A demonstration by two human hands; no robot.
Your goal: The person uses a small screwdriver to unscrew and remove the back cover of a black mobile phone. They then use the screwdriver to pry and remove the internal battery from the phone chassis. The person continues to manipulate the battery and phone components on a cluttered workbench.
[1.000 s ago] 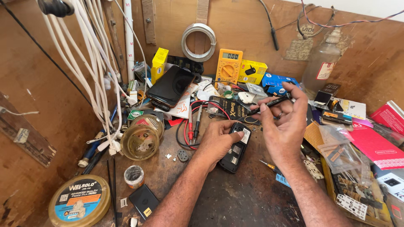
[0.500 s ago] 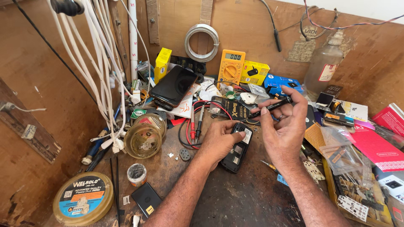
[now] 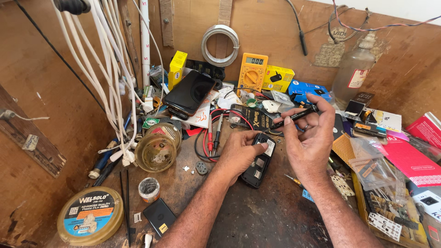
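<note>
I see the brown wooden worktop (image 3: 275, 216) w/ plywood back wall, crowded w/ tools. At far left a bundle of white cables (image 3: 110, 78) hangs down. At front left lies a round yellow tin of paste flux (image 3: 90, 216). Near the back leans a black smartphone, screen dark (image 3: 189, 93), and to its right stands a yellow digital multimeter (image 3: 252, 73); its red and black probe leads (image 3: 212, 133) lie in front of it.

Approx. in the middle of the worktop lies a small black phone w/ back cover off (image 3: 258, 160), its inner parts facing up. The left hand (image 3: 239, 154) rests on its left side, the thumb touching the upper edge; so the grip presses the phone down, fingers curled, not wrapped around it. The right hand (image 3: 310, 138) is raised just above and right of the phone; its grip is narrow, thumb and fingertips pinching a thin black pen-shaped tool (image 3: 294, 115), which points left, tip in the air, apart from the phone.
</note>
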